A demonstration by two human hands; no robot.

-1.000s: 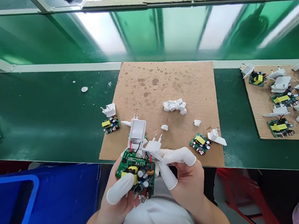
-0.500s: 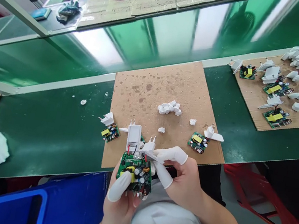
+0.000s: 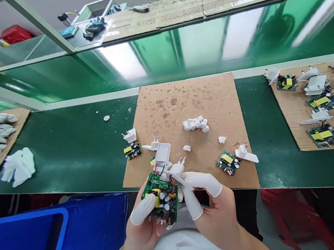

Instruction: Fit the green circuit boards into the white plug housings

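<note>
The left hand (image 3: 144, 224) grips a green circuit board (image 3: 162, 197) (studded with small cylindrical parts) just over the cardboard sheet's (image 3: 190, 103) near edge, its cot-covered thumb pressed on the face. The right hand (image 3: 212, 213) pinches the white, two-pinned plastic plug piece (image 3: 177, 171) wired to it.

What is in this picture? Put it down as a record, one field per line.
Left hand: holds a green board, thumb laid over it
Right hand: pinches a white plug at the board's top edge
Housing: white, above the board, joined to it by wires
Sheet: cardboard on the belt; bears a second board and a heap of white pieces
Bin: blue, below the belt, left
</note>
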